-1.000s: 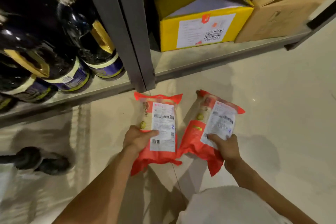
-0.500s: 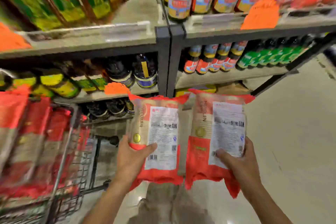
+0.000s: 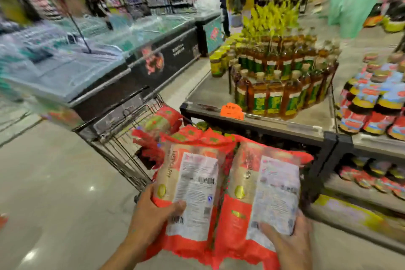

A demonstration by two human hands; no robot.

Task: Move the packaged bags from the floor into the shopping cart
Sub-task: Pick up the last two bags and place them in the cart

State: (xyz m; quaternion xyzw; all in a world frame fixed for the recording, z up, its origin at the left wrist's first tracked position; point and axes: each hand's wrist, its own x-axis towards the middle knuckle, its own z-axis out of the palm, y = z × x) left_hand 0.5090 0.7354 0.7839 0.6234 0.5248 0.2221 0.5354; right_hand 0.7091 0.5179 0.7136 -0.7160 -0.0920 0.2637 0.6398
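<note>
I hold two red packaged bags with white back labels side by side in front of me. My left hand (image 3: 153, 215) grips the lower left corner of the left bag (image 3: 192, 188). My right hand (image 3: 289, 245) grips the bottom of the right bag (image 3: 269, 195). Both bags are upright, label towards me, raised over the near end of the wire shopping cart (image 3: 122, 138). Several more red bags (image 3: 166, 120) lie in the cart behind them.
A shelf unit (image 3: 328, 144) with oil and sauce bottles (image 3: 280, 85) stands close on the right. Long chest freezers (image 3: 92, 68) run along the left beyond the cart. Pale tiled floor (image 3: 54, 182) lies at the lower left. A person stands far back.
Both bags have come up from the floor in my hands. My view has swung up and left from the low shelf to the cart and the aisle.
</note>
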